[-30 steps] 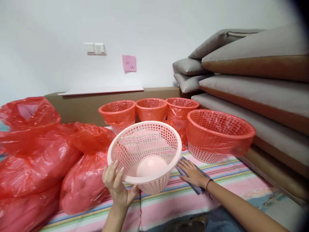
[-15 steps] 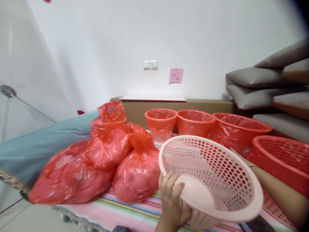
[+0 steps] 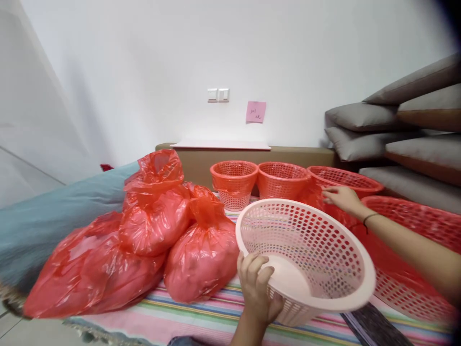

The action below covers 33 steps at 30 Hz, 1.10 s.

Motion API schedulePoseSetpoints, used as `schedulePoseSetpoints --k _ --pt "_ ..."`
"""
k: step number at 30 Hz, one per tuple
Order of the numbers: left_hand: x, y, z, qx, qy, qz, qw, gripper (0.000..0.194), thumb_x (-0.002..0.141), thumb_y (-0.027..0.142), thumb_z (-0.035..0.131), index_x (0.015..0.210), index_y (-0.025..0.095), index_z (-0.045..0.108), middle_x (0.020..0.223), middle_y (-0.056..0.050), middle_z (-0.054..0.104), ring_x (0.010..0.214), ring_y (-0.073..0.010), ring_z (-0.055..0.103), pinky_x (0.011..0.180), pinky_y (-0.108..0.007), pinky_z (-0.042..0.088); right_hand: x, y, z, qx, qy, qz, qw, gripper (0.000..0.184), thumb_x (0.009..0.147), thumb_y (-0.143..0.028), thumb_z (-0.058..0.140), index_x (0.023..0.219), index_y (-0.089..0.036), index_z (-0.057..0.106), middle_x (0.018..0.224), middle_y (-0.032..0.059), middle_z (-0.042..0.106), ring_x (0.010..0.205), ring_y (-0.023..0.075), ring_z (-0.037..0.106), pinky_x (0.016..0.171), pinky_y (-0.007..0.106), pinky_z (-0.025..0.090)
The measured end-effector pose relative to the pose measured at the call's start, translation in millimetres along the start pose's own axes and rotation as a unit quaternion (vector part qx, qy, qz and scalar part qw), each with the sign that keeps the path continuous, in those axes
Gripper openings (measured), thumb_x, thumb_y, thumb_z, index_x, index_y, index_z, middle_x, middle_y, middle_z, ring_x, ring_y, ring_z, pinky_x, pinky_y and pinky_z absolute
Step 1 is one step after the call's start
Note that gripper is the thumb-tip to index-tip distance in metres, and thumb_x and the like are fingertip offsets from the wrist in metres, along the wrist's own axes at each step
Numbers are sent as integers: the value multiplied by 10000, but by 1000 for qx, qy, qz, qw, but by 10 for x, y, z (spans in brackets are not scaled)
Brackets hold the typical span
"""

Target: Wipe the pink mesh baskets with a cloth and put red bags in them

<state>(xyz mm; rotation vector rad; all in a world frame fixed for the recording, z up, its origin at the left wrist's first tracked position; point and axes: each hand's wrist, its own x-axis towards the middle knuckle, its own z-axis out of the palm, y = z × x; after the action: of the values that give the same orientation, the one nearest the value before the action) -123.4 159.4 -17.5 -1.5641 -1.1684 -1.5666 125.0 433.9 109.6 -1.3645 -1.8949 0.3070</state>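
Pink basket (image 3: 306, 254) still clamped in left hand (image 3: 256, 287) grip; right hand (image 3: 344, 199) now off cloth (image 3: 378, 327), grip unclear.

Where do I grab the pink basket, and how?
I'd grip the basket by its rim, from the left, as the left hand does. It tilts open and its lip flares out, so fingers go inside, thumb outside.

The right hand (image 3: 342, 198), pressed on the dark cloth (image 3: 378, 327) a second ago, has lifted off it and is now beyond the pale basket (image 3: 298, 230), near the red plastic (image 3: 317, 196). The view has swung left, bringing the blue bedding (image 3: 75, 202) and tiled floor (image 3: 25, 334) into sight
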Motion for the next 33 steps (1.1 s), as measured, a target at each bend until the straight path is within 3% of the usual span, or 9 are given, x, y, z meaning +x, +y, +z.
schedulePoseSetpoints --k 4,9,11,17,20,23,27,29,33 --pt "-23 -25 -10 -18 -16 9 1000 246 990 330 381 1095 208 567 1023 -84 677 1131 -243 583 1134 -476 334 218 -583 -659 -13 71 -43 996 280 782 -348 572 907 -176 755 971 136 759 938 317 711 903 426 526" --pt "9 -115 -96 -37 -52 40 997 194 915 265 474 1072 232 583 977 -67 692 1068 -264 615 1102 -540 376 140 -1524 -1609 -22 176 -209 962 257 849 -257 593 1026 -146 742 1095 105 737 1011 262 672 964 425 505" --pt "57 -132 -161 -43 -69 55 995 156 899 215 503 1033 242 579 920 -44 698 1011 -254 628 1108 -547 385 34 -1853 -1928 4 195 -267 944 194 898 -241 596 1044 -205 718 1142 70 720 1033 229 653 995 425 502" --pt "190 37 -365 -53 -139 58 987 215 917 102 488 1069 229 573 972 -41 711 1022 -237 631 1168 -561 351 -412 -2497 -2519 59 217 -381 897 140 920 -214 654 945 -342 704 1083 -14 706 979 198 638 961 444 540" --pt "332 155 -478 -54 -194 58 978 222 927 86 460 1058 225 572 962 -34 704 977 -220 648 1166 -575 358 -569 -2626 -2583 61 219 -392 891 188 885 -120 646 954 -278 719 1067 23 709 943 184 642 915 406 551" --pt "638 241 -636 -79 -284 52 954 174 936 171 539 1099 220 579 1072 -69 697 1047 -247 648 1110 -586 426 -622 -2640 -2480 77 192 -379 902 229 819 -37 637 996 -155 721 1023 70 719 913 173 660 868 357 553" --pt "1247 379 -880 -137 -360 36 922 539 840 402 753 1313 267 531 1381 -132 580 1291 -334 539 1068 -575 473 -683 -2580 -2168 77 81 -347 931 238 796 -74 662 1015 -125 739 968 68 743 887 190 682 856 346 554" --pt "1564 477 -962 -171 -352 -14 920 515 893 432 688 1355 304 497 1430 -113 543 1341 -312 507 1100 -554 451 -754 -2570 -2011 84 16 -338 937 237 811 -94 651 1022 -137 749 982 66 752 891 198 692 857 341 558" --pt "2100 662 -943 -204 -254 -180 928 533 903 481 650 1359 287 453 1440 -106 522 1307 -283 532 1109 -538 439 -921 -2643 -1792 108 -73 -342 931 225 842 -105 635 1033 -135 749 1034 80 755 954 201 698 914 335 548"
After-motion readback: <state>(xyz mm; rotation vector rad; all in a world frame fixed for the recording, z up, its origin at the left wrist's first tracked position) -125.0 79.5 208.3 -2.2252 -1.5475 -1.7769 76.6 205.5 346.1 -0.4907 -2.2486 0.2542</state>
